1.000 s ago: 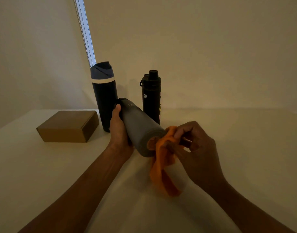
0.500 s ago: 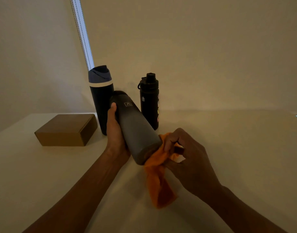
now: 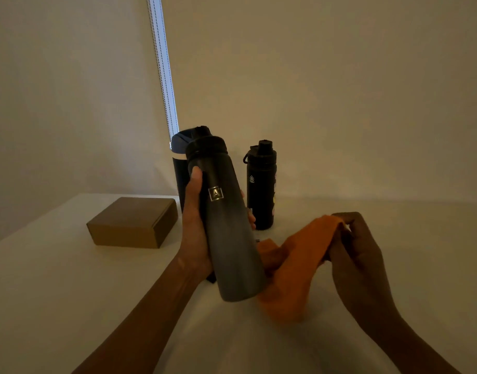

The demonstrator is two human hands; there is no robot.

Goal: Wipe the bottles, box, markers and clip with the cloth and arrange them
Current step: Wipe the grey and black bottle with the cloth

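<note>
My left hand (image 3: 195, 233) grips a tall grey bottle (image 3: 229, 238) with a black cap and a square logo, held nearly upright above the white table (image 3: 56, 292). To its right my right hand (image 3: 359, 252) pinches the orange cloth (image 3: 291, 268), which hangs beside the bottle's lower part. Behind the grey bottle a dark blue bottle (image 3: 179, 168) stands mostly hidden. A small black bottle (image 3: 261, 184) with a loop cap stands to the right of it. A brown cardboard box (image 3: 134, 222) lies at the left. No markers or clip are in view.
A plain wall rises behind the table, with a bright strip of window blind (image 3: 164, 76) at the upper left. The room is dim. A small dark thing (image 3: 211, 278) shows under my left wrist.
My left hand has raised the grey bottle from a tilted, base-forward pose to nearly upright. My right hand has drawn the cloth off the bottle's base and moved right.
</note>
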